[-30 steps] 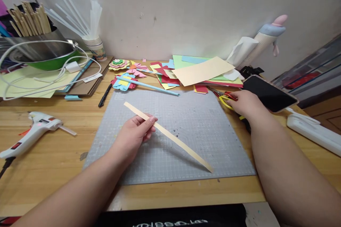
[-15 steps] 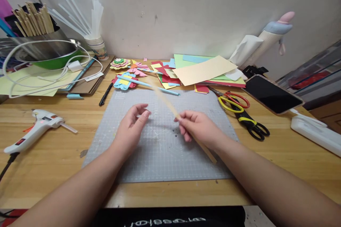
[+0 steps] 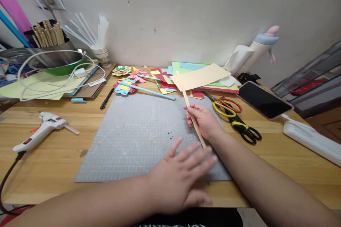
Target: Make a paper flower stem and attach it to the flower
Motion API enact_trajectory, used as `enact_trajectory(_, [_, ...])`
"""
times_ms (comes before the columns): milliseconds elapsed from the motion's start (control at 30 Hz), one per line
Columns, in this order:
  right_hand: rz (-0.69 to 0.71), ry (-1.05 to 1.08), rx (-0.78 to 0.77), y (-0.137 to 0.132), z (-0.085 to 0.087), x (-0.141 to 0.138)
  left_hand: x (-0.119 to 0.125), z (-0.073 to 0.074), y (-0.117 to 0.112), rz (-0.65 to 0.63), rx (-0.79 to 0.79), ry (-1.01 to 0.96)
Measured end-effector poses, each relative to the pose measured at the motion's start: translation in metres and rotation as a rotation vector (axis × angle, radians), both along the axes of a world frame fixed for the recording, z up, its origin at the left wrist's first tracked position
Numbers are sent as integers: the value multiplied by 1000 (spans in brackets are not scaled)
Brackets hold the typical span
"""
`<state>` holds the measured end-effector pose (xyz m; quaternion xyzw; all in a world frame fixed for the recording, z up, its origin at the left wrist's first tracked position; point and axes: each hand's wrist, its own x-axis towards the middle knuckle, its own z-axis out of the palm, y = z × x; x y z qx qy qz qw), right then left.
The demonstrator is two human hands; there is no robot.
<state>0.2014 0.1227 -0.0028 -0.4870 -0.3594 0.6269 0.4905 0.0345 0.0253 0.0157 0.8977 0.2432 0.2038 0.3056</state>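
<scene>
My right hand (image 3: 201,118) pinches a narrow strip of cream paper (image 3: 196,127) over the right part of the grey cutting mat (image 3: 133,142). The strip's far end reaches up to a wide cream sheet (image 3: 202,76) on the paper pile. Fingers spread and blurred by motion, my left hand (image 3: 183,173) hovers near the mat's front edge with nothing in it. Several paper flowers lie behind the mat, one of them blue and red (image 3: 125,87). A rolled light-blue paper stem (image 3: 149,90) runs across the mat's back edge.
Yellow-handled scissors (image 3: 223,108), black scissors (image 3: 246,127) and a phone (image 3: 266,99) lie to the right. On the left are a white glue gun (image 3: 44,127), a black pen (image 3: 107,98), a green bowl (image 3: 61,67) and a paper cup of glue sticks (image 3: 102,55).
My left hand has swept right and towards me, its fingers now spread. The right hand has shifted slightly right with the strip, which now stands steeper. The camera view has tilted a little.
</scene>
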Motion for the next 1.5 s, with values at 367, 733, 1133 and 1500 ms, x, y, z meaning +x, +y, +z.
enact_trajectory(367, [5, 30, -56, 6, -1, 5, -34, 15, 187, 1201, -967, -651])
enact_trajectory(733, [-105, 97, 6, 6, 3, 8, -34, 12, 208, 1166, -1044, -843])
enact_trajectory(1133, [-7, 204, 161, -13, 20, -7, -42, 35, 62, 747, -896, -704])
enact_trajectory(1500, [625, 218, -109, -43, 26, -20, -60, 23, 61, 698, -921, -758])
